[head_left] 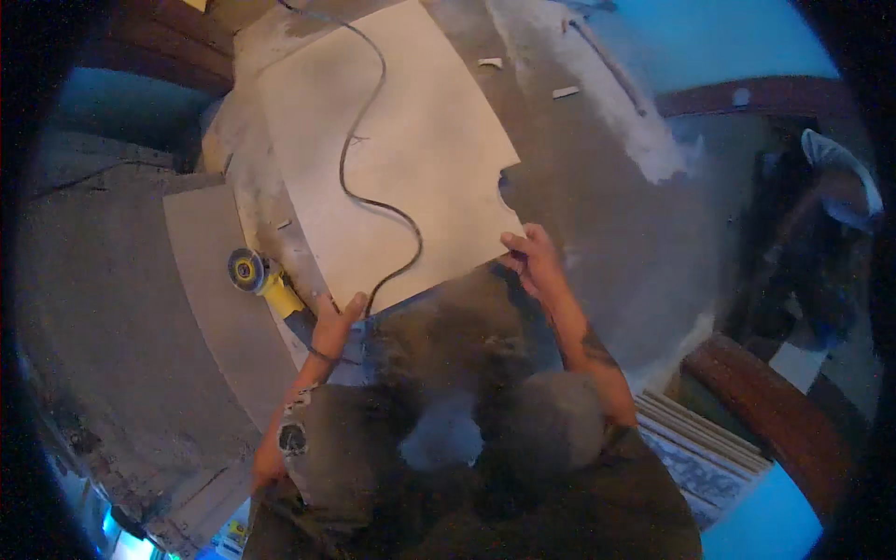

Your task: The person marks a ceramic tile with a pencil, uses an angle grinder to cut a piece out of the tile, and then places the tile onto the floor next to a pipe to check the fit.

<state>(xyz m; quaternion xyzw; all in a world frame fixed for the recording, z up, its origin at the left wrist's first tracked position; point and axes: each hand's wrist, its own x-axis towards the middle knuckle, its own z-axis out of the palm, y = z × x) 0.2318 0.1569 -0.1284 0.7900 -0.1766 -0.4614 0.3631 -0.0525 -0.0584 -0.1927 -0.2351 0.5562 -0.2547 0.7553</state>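
A large pale tile (420, 131) stretches out in front of me, with a rounded notch cut into its right edge. My left hand (334, 325) is closed on its near left corner, the thumb resting on top. At the near right corner, just below the notch, my right hand (534, 261) pinches the edge between thumb and fingers. Across the tile's face winds a black power cord (347, 168). A yellow angle grinder (273, 287) with a round disc lies just left of the tile, close to my left hand.
Under the grinder side lies another flat tile or board (219, 271). Small white offcuts (566, 92) and a long-handled tool (607, 65) lie on the dusty floor beyond. Stacked tiles (705, 448) stand at my right, beside a reddish-brown beam (770, 411).
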